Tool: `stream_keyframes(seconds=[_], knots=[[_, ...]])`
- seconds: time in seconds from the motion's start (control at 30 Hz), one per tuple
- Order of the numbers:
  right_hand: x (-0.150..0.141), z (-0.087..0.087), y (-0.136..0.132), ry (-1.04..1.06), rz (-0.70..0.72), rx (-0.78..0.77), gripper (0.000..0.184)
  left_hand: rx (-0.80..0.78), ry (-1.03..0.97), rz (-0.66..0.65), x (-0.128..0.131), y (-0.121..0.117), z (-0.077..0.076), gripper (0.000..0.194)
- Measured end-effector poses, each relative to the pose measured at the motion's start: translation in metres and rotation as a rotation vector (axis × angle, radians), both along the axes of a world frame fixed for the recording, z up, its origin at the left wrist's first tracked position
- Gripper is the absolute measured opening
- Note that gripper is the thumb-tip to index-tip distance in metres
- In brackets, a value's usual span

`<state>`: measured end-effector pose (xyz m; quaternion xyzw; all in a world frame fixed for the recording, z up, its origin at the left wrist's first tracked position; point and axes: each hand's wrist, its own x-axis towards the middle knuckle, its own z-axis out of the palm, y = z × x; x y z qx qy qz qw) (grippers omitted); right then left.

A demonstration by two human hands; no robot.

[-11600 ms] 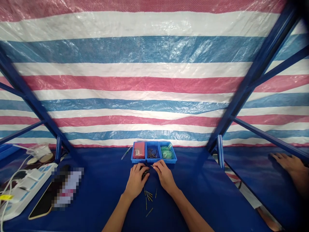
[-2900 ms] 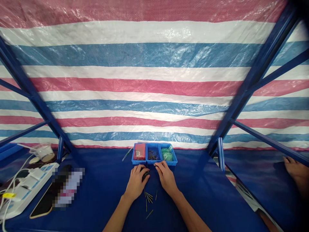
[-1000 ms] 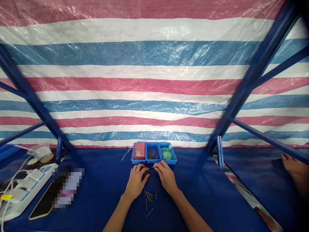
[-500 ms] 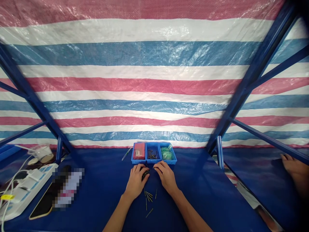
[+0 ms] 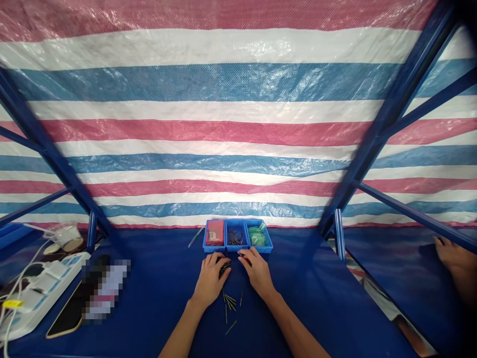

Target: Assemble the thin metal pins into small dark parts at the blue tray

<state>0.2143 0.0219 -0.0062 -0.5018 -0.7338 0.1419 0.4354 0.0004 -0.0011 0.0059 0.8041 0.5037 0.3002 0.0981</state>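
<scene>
Short of the flat blue bench's [image 5: 156, 283] far edge, the left hand [image 5: 210, 276] curls round dark, slim, metal-looking rods [image 5: 225, 269], likely bunching them; whether the separate right hand [image 5: 257, 271] grips anything is unclear.

Makeshift workshop — blue worktable [image 5: 160, 283], 3 parts bins [image 5: 237, 248], metal frame [image 5: 367, 146], striped tarp backdrop [image 5: 238, 132]

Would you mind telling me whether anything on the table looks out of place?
Mildly, yes: several thin rods lie loose at differing angles on the table near the left hand, whereas dark rods are gathered in the middle blue bin. The loose ones may be there deliberately. I see no obvious damage.
</scene>
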Motion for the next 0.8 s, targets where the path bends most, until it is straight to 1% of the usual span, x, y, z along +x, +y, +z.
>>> stream_keyframes(seconds=[0.2,0.27,0.33,0.4,0.53,0.6,0.67,0.8], knots=[[0.0005,0.0034,-0.0012,0.041,-0.013,-0.058,0.013,0.005,0.005,0.003,0.0007,0.0004,0.0006,0.024],[0.0003,0.0041,-0.0014,0.073,-0.008,-0.061,0.012,0.007,0.01,0.003,0.0006,0.0007,0.0004,0.024],[-0.0005,0.0046,-0.0017,0.102,0.014,-0.059,0.016,0.01,0.014,0.002,0.0003,0.001,-0.0002,0.024],[-0.0019,0.0052,-0.002,0.153,0.042,-0.099,0.022,0.013,0.011,0.0,0.0001,0.0012,-0.0012,0.025],[-0.0048,0.0069,-0.0012,0.353,0.064,-0.291,0.039,0.011,-0.003,-0.001,0.0001,0.001,-0.002,0.024],[-0.0056,0.0081,-0.0002,0.452,0.058,-0.349,0.047,0.005,-0.005,0.0,0.0002,0.0008,-0.0015,0.023],[-0.0057,0.0092,0.001,0.528,0.068,-0.377,0.049,0.001,-0.003,0.0,0.0002,0.0005,-0.0006,0.023],[-0.0055,0.0078,0.0036,0.619,0.099,-0.411,0.047,0.001,0.004,0.003,0.0004,-0.0001,0.0011,0.024]])
